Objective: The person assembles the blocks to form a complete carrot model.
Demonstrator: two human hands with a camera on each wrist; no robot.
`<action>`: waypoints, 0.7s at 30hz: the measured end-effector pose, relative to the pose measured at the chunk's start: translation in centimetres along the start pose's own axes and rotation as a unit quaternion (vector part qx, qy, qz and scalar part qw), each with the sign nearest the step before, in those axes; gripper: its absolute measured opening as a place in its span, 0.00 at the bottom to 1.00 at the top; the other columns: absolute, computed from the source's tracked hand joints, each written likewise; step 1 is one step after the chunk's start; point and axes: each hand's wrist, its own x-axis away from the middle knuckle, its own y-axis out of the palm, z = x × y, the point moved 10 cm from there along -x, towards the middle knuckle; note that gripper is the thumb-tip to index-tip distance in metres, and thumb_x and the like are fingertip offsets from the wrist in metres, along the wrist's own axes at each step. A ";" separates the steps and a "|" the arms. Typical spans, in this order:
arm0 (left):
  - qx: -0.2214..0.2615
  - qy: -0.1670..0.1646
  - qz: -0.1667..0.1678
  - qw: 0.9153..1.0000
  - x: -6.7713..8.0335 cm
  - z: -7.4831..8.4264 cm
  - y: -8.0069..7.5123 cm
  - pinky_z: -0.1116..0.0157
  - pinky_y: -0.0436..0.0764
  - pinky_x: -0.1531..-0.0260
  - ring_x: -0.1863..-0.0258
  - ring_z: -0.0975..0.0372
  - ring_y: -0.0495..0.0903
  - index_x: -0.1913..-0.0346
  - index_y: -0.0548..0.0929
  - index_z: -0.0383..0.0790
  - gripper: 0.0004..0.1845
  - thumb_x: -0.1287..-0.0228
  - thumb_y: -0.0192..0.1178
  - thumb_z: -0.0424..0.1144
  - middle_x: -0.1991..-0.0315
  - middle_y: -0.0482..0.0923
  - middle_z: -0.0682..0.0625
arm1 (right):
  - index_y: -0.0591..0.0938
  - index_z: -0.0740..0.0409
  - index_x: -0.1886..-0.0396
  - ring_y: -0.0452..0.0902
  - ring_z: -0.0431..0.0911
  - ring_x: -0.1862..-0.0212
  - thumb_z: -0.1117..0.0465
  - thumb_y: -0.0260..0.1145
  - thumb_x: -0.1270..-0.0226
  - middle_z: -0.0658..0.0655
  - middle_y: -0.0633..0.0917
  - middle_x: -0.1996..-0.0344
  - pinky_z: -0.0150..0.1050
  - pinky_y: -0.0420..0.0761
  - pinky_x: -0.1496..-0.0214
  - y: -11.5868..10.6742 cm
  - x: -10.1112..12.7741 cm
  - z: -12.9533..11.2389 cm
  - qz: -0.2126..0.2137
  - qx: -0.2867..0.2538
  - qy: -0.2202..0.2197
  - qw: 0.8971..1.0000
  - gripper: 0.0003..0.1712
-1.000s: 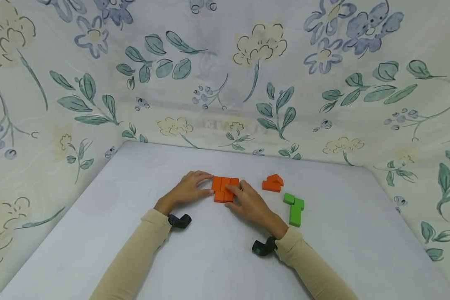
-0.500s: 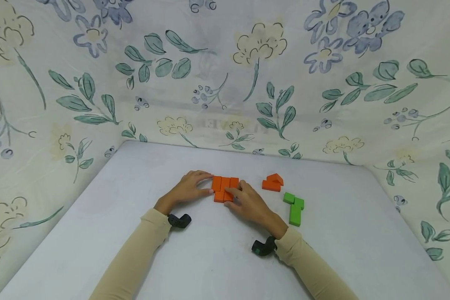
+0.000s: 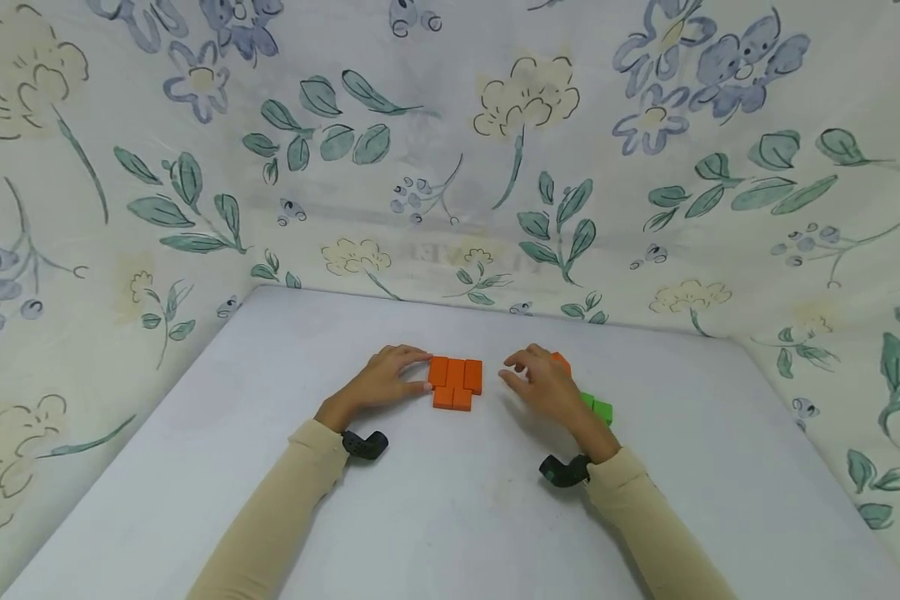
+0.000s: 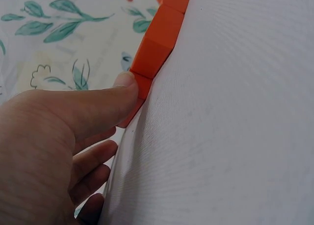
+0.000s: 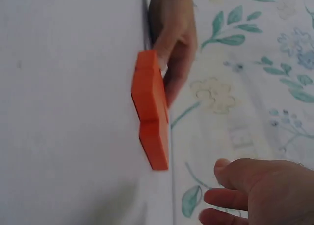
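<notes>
Several orange blocks (image 3: 456, 373) lie side by side on the white table in the head view, a row of three with two nearer ones. My left hand (image 3: 381, 377) stays at their left side, thumb and index fingertip touching the leftmost block. In the left wrist view the straight thumb (image 4: 105, 105) rests against that block's edge; the index fingertip is hidden there. To the right, my right hand (image 3: 549, 385) hovers apart from the group with loosely bent fingers and nothing between them. It partly covers another orange piece (image 3: 562, 363).
Green blocks (image 3: 602, 411) show partly behind the right wrist. A white table (image 3: 435, 500) runs back to a wall covering (image 3: 435, 150) with printed flowers. Each wrist bears a black camera, the left (image 3: 366, 445) and the right (image 3: 564, 471).
My right hand has let go of the orange group and moved right, over the loose orange pieces. The left hand has kept its place at the group. The head view has shifted slightly.
</notes>
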 end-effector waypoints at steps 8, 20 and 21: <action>-0.006 0.000 0.002 1.000 0.3 0.1 0.0 0.44 0.63 0.30 0.29 0.50 0.63 0.29 0.73 0.49 0.33 0.34 0.64 0.55 0.28 0.68 0.46 | 0.85 0.63 0.55 0.78 0.51 0.58 0.62 0.65 0.29 0.59 0.85 0.60 0.43 0.81 0.57 -3.3 0.5 5.2 -0.032 -0.013 0.042 0.999 0.10; 0.001 -0.009 -0.003 1.000 0.1 0.0 0.0 0.42 0.62 0.29 0.27 0.48 0.62 0.29 0.73 0.50 0.33 0.35 0.64 0.55 0.27 0.66 0.45 | 0.84 0.66 0.51 0.75 0.52 0.55 0.65 0.68 0.33 0.60 0.82 0.57 0.49 0.79 0.50 -2.2 1.2 7.5 -0.123 0.020 0.069 0.990 0.14; -0.002 -0.005 -0.003 1.000 0.1 0.1 0.0 0.42 0.62 0.30 0.28 0.48 0.62 0.29 0.73 0.50 0.33 0.35 0.64 0.56 0.27 0.66 0.45 | 0.83 0.66 0.50 0.75 0.52 0.55 0.65 0.68 0.33 0.60 0.81 0.56 0.49 0.79 0.50 -2.2 1.3 7.6 -0.124 0.018 0.074 0.989 0.14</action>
